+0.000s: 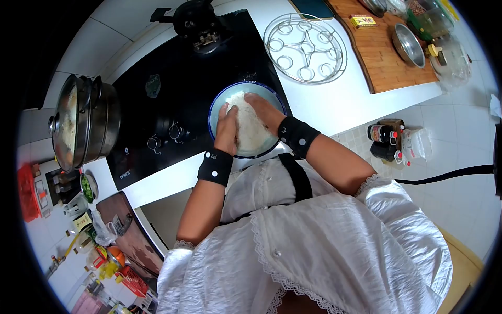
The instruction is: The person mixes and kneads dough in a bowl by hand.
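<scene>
A pale enamel bowl (213,107) with a dark blue rim rests at the right front of the black cooktop. It holds a white, grainy mass that looks like rice (251,131). My left hand (228,128) reaches into the bowl from the near left, its fingers curled against the white grains. From the right, my right hand (264,111) is in the same mass, fingertips partly buried at the far side. Both hands press the grains between them. Each wrist wears a black band.
The black cooktop (157,115) carries a stacked steel steamer (99,120) at left and a burner stand (196,26) behind. A round wire rack (306,49) lies on the white counter. Beyond it, a wooden board (376,57) bears a steel bowl (408,45). Bottles (384,141) stand below right.
</scene>
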`<state>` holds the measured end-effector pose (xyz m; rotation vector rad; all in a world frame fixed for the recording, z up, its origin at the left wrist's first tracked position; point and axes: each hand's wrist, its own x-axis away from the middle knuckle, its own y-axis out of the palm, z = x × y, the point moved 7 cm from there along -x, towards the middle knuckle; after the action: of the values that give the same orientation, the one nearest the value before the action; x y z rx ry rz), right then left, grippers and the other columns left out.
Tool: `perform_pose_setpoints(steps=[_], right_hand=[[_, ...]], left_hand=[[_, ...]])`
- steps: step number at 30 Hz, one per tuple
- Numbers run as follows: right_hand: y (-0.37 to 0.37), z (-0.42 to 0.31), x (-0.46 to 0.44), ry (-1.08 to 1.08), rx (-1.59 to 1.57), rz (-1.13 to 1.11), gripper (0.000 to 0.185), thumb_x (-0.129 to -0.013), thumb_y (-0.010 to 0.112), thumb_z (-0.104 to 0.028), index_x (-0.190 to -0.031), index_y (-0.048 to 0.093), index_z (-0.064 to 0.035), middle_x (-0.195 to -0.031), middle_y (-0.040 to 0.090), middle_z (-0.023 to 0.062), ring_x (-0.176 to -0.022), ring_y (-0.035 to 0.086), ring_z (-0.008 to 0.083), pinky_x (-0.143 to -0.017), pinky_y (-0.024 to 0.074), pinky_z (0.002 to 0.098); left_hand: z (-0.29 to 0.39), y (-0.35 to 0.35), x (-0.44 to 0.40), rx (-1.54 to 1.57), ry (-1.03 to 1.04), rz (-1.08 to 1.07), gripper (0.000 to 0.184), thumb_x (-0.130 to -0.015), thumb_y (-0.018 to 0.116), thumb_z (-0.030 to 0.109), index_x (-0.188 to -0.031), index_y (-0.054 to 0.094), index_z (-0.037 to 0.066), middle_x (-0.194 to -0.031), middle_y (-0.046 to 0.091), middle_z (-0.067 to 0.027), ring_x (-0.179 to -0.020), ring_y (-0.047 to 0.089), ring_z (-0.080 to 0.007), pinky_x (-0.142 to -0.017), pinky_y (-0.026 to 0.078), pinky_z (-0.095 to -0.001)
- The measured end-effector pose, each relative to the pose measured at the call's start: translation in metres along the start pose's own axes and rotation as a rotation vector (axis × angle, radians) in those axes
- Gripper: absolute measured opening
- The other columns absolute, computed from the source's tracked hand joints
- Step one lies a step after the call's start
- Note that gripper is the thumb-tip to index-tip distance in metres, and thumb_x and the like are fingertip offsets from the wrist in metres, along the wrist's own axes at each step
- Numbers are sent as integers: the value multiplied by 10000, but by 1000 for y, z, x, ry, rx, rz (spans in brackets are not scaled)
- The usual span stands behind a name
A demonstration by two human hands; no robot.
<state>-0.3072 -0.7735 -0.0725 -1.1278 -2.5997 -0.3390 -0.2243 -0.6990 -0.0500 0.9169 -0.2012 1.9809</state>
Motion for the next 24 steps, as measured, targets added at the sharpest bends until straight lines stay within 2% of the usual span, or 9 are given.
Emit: perform_pose_setpoints(steps=[2, 5, 9, 11, 14, 17, 20, 23, 24], right_hand=[[8, -8, 4, 159, -267, 12, 337, -877, 396, -182, -1157, 428, 2, -1185, 449, 179, -1111, 419, 297, -968, 294, 310], [12, -23, 6, -520, 660, -77, 329, -863, 429, -167, -1144, 435, 4, -1162, 457, 182, -1093, 434, 269, -948, 312, 293], [10, 20, -9, 42, -74, -21, 362, -824, 473, -138, -1156, 429, 0, -1119, 473, 193, -1048, 460, 243, -894, 346, 278], [9, 7, 2, 213, -260, 97, 363, -814, 469, -113, -1159, 430, -7, -1081, 490, 194, -1019, 474, 236, -863, 365, 274], [2, 6, -4, 24, -45, 106, 257, -821, 456, -124, -1055, 454, -18, -969, 524, 93, -907, 495, 154, -802, 400, 267], [4, -15, 2, -74, -17, 28, 267, -807, 412, -52, -1070, 453, -32, -970, 525, 86, -909, 493, 157, -814, 394, 268], [5, -24, 10, -26, -62, 24, 320, -787, 379, 3, -1094, 452, -54, -998, 519, 82, -943, 484, 161, -848, 376, 270], [6, -37, 16, -146, 138, -51, 381, -778, 369, 25, -1142, 438, -66, -1048, 501, 87, -1000, 463, 162, -888, 352, 268], [6, -39, 18, -148, 170, -69, 399, -766, 400, 16, -1154, 432, -69, -1073, 492, 98, -1029, 451, 176, -904, 343, 276]], left_hand=[[-11, 2, -19, 103, -10, -92, 441, -869, 435, 257, -1247, 302, 71, -1149, 469, -99, -1051, 464, -220, -877, 380, -324], [-10, 5, -22, 177, -37, -116, 405, -876, 432, 242, -1229, 322, 77, -1133, 477, -97, -1042, 472, -217, -861, 404, -337], [-9, 2, -14, 154, 6, -40, 389, -860, 476, 197, -1204, 347, 72, -1097, 494, -114, -992, 502, -206, -804, 439, -310], [-7, 3, -8, 116, 60, -22, 323, -868, 458, 157, -1166, 384, 60, -1087, 502, -104, -999, 500, -206, -821, 435, -318], [-2, 3, -6, 105, 207, -59, 298, -850, 454, 90, -1143, 409, 59, -1038, 531, -93, -936, 530, -186, -798, 443, -300], [8, 1, -2, -36, 286, -34, 296, -808, 438, 8, -1099, 455, 60, -993, 554, -76, -886, 546, -167, -773, 442, -272], [19, 3, 8, -183, 334, -50, 313, -755, 430, -50, -1047, 497, 38, -999, 539, -78, -888, 534, -165, -794, 419, -267], [16, -2, 8, -391, 436, -70, 340, -726, 462, -35, -1056, 505, 36, -1051, 521, -105, -951, 519, -206, -851, 385, -279], [19, -2, 12, -483, 501, -93, 352, -719, 491, -14, -1066, 504, 40, -1072, 510, -116, -980, 504, -226, -866, 377, -289]])
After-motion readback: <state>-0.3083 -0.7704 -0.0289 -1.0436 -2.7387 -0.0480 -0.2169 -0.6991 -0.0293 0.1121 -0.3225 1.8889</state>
